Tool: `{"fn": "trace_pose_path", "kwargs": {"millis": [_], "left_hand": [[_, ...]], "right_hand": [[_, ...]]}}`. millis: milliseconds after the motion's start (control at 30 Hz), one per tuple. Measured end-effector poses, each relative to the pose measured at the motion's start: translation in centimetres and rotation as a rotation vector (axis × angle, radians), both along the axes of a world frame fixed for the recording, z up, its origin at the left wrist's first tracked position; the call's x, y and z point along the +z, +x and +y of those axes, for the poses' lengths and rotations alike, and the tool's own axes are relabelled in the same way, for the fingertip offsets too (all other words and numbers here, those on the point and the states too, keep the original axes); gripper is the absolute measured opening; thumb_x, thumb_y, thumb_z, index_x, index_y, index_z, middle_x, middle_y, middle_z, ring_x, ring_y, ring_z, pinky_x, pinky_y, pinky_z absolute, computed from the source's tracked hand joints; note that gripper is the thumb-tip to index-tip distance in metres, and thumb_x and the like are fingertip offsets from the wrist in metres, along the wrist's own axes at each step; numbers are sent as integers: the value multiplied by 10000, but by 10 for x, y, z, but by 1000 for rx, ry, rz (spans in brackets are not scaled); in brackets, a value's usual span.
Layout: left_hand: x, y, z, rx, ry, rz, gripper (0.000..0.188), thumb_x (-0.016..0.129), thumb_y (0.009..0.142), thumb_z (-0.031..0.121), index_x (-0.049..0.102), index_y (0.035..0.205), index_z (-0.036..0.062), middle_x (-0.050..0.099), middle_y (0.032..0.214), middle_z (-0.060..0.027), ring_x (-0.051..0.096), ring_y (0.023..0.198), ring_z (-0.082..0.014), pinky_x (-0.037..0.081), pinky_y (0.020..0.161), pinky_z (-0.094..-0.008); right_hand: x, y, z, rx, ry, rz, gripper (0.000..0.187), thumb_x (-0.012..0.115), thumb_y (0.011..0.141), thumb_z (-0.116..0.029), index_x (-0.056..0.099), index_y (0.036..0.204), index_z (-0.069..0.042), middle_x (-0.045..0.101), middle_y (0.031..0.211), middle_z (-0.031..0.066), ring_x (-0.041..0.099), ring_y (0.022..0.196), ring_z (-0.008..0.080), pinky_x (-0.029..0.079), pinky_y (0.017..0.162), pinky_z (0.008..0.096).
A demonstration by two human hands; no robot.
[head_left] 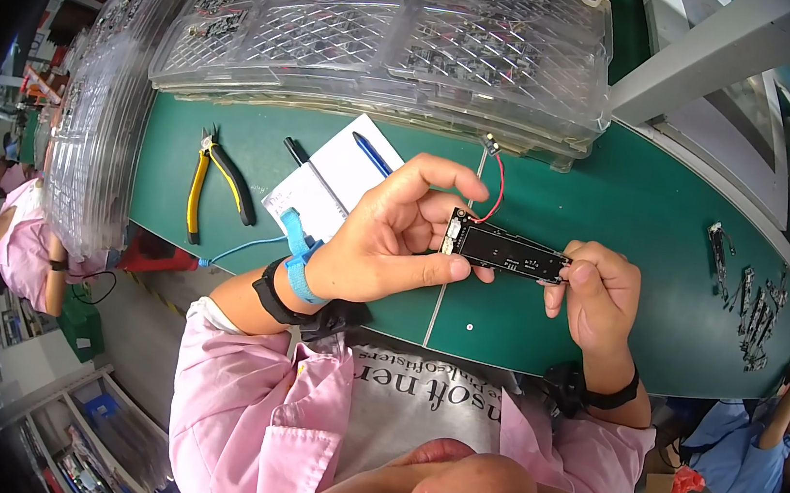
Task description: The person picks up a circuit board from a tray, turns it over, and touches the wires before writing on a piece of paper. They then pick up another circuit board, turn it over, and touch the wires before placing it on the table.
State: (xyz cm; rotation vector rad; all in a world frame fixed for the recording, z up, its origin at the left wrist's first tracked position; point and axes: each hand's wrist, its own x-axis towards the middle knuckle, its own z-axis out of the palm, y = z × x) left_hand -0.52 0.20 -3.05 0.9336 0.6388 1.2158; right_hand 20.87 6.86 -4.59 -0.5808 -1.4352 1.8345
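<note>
A long black circuit board is held level above the green table, gripped at both ends. My left hand has its left end, thumb at the lower corner and some fingers behind; the index finger curves above it. My right hand pinches the right end between thumb and fingers. From the board's upper left corner a red wire loops up to a small connector piece. A blue wrist strap with a cord circles my left wrist, beside a black band.
Stacked transparent trays of small parts line the table's far side. Yellow-and-black pliers, a notebook and pens lie left. Several narrow boards lie right, near a grey metal frame. Other people sit at both sides.
</note>
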Motion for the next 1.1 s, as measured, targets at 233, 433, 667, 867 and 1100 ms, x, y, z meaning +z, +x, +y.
{"fn": "trace_pose_path", "kwargs": {"millis": [233,433,667,867,1100], "left_hand": [[-6,2,0,30,97,-4,349,525,769,-85,324,1031,26,520,992,-123,574,890,-191,469,764,-273],[-5,0,-1,11,93,8,372,534,757,-95,325,1039,26,517,998,-123,571,899,-193,467,771,-279],[-3,2,-2,28,63,-15,395,540,742,-110,325,1045,22,515,999,-123,569,900,-189,469,764,-272],[-1,-3,1,-131,-35,-24,364,526,760,-87,353,1067,5,526,914,-86,568,809,-142,470,712,-241],[5,0,2,-197,-171,48,311,500,730,-85,402,1022,-48,536,881,-108,571,700,-138,452,603,-210]], "right_hand": [[0,-1,1,-8,123,15,255,495,851,-145,524,699,57,506,548,80,484,441,121,387,397,221],[-2,-1,1,-22,130,16,255,498,850,-148,527,701,57,510,548,81,487,439,123,388,394,220],[-2,3,1,16,184,-27,229,487,852,-133,540,730,54,546,622,101,520,498,129,416,453,217],[10,-29,-2,-392,201,20,151,479,810,-72,532,808,70,559,794,145,544,664,165,439,581,248],[-2,-3,6,93,239,-89,140,470,784,7,527,902,56,566,751,148,524,563,136,427,525,249]]}}
